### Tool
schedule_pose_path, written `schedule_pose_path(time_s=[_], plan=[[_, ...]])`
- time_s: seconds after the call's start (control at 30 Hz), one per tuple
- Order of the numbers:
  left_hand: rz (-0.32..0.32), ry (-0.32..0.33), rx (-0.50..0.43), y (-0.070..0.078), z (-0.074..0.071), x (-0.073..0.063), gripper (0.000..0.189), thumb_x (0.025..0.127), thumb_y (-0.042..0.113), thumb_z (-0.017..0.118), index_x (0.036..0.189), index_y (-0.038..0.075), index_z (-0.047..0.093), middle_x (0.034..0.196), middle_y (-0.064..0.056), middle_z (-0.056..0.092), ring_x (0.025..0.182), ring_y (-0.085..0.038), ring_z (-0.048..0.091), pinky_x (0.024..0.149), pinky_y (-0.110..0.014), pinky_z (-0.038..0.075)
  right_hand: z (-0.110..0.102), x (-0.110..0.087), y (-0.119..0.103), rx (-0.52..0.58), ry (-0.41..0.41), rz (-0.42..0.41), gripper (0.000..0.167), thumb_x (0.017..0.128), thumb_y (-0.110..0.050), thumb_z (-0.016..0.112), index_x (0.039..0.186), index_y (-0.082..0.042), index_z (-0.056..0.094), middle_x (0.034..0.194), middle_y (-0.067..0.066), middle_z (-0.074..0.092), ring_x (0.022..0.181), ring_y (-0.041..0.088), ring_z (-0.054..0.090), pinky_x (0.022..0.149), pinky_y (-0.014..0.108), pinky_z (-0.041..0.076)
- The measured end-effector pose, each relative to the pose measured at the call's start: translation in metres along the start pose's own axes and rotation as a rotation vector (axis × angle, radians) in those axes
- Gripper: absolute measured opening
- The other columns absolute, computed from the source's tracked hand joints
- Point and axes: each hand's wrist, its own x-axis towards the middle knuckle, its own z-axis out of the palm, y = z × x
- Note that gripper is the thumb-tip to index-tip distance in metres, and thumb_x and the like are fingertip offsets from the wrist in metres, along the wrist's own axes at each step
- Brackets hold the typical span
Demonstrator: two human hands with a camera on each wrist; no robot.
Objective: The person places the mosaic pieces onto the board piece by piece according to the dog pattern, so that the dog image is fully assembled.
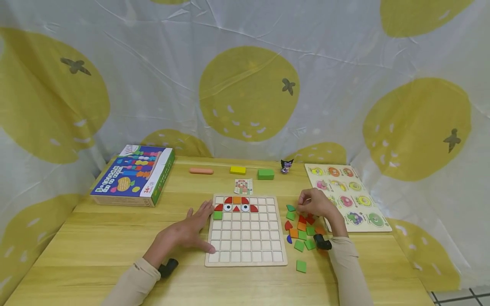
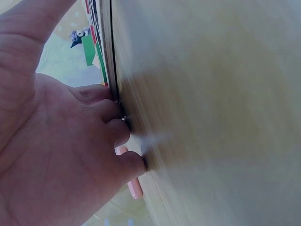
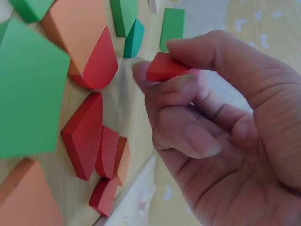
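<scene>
A wooden grid board (image 1: 267, 224) lies in the middle of the table. Its upper left cells carry red pieces, an orange square (image 1: 237, 199), two eye tiles and a green square (image 1: 217, 215). My left hand (image 1: 186, 231) rests spread along the board's left edge, thumb at the lower corner; the left wrist view shows its fingertips on the tabletop. Above the loose pieces to the board's right, my right hand (image 1: 317, 204) pinches a small red block (image 3: 164, 68) between thumb and fingers. Part of its outline is hidden. Green, orange, red and blue pieces lie below that hand, such as a green square (image 1: 301, 266).
A small picture card (image 1: 243, 186) lies just behind the board. Farther back are an orange stick (image 1: 201, 171), a yellow block (image 1: 237, 170), a green block (image 1: 266, 174) and a figurine (image 1: 286, 166). A toy box (image 1: 132, 176) stands left; a fruit puzzle board (image 1: 367, 214) lies right.
</scene>
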Motion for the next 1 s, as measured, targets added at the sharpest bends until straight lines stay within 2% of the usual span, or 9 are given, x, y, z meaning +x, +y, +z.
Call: schedule_pose_path(time_s=[0.13,0.27,0.43,0.53,0.63,0.7,0.77,0.83,1.0], plan=[[-0.006,-0.004,-0.001,0.000,0.000,0.000,0.131,0.080,0.045,0.096,0.171,-0.002,0.014,0.181,-0.020,0.000,0.167,-0.041,-0.003,0.131,-0.066,-0.002,0.001,0.000,-0.001,0.069,-0.014,-0.003,0.015,0.091,0.001,0.080,0.085,-0.002,0.067,0.080,0.005,0.070,0.060,0.019,0.061,0.050,0.030,0.050],[-0.008,-0.006,-0.003,-0.001,0.001,0.001,0.131,0.080,0.045,0.096,0.171,-0.002,0.014,0.181,-0.020,-0.001,0.167,-0.040,-0.003,0.131,-0.066,-0.003,0.002,-0.001,0.000,0.141,-0.019,0.022,0.011,0.094,-0.003,0.081,0.088,0.002,0.074,0.075,0.014,0.073,0.058,0.025,0.064,0.050,0.032,0.051],[-0.007,-0.005,-0.001,-0.001,0.001,0.001,0.131,0.080,0.046,0.096,0.171,-0.002,0.015,0.181,-0.020,-0.001,0.167,-0.040,-0.003,0.131,-0.067,-0.003,0.001,-0.002,0.001,0.163,-0.042,0.014,0.012,0.096,-0.007,0.082,0.099,0.004,0.083,0.085,0.014,0.081,0.071,0.023,0.075,0.067,0.030,0.061],[-0.010,-0.003,-0.001,-0.001,0.001,0.000,0.131,0.080,0.046,0.096,0.171,-0.002,0.015,0.181,-0.019,-0.001,0.167,-0.040,-0.003,0.131,-0.066,-0.003,0.000,-0.001,0.000,0.183,-0.077,-0.025,0.016,0.097,-0.007,0.081,0.106,0.006,0.082,0.092,0.014,0.082,0.078,0.020,0.078,0.075,0.028,0.063],[-0.014,-0.004,-0.001,0.000,0.001,-0.001,0.131,0.080,0.046,0.095,0.171,-0.001,0.015,0.181,-0.019,-0.001,0.167,-0.039,-0.003,0.131,-0.066,-0.003,0.003,0.001,-0.003,0.244,-0.104,-0.040,0.017,0.100,-0.006,0.078,0.107,0.009,0.080,0.089,0.020,0.081,0.069,0.024,0.078,0.065,0.033,0.065],[-0.016,-0.004,-0.001,0.000,0.001,-0.001,0.130,0.080,0.046,0.095,0.171,-0.001,0.015,0.181,-0.019,-0.001,0.167,-0.039,-0.003,0.131,-0.066,-0.003,0.005,0.003,-0.006,0.261,-0.115,-0.059,0.016,0.101,-0.006,0.076,0.104,0.009,0.080,0.082,0.024,0.078,0.057,0.025,0.074,0.054,0.036,0.062],[-0.017,-0.005,0.001,0.000,0.001,-0.002,0.130,0.081,0.046,0.095,0.171,-0.001,0.015,0.181,-0.019,-0.001,0.167,-0.039,-0.003,0.131,-0.065,-0.003,0.009,0.005,-0.009,0.254,-0.112,-0.075,0.015,0.101,-0.007,0.076,0.101,0.007,0.081,0.078,0.026,0.076,0.051,0.024,0.069,0.048,0.036,0.059],[-0.021,-0.008,0.006,0.000,0.001,-0.002,0.130,0.081,0.046,0.095,0.171,-0.001,0.014,0.181,-0.019,-0.001,0.167,-0.039,-0.003,0.131,-0.065,-0.003,0.013,0.008,-0.012,0.265,-0.131,-0.103,0.015,0.101,-0.006,0.076,0.102,0.008,0.081,0.078,0.028,0.076,0.052,0.023,0.069,0.049,0.036,0.060],[-0.030,-0.014,0.024,0.001,0.000,0.001,0.131,0.082,0.048,0.094,0.172,0.000,0.012,0.181,-0.018,-0.003,0.167,-0.039,-0.005,0.131,-0.065,-0.004,0.021,0.012,-0.027,0.339,-0.214,-0.124,0.020,0.102,0.003,0.070,0.114,0.017,0.075,0.089,0.030,0.077,0.065,0.023,0.076,0.064,0.038,0.067]])
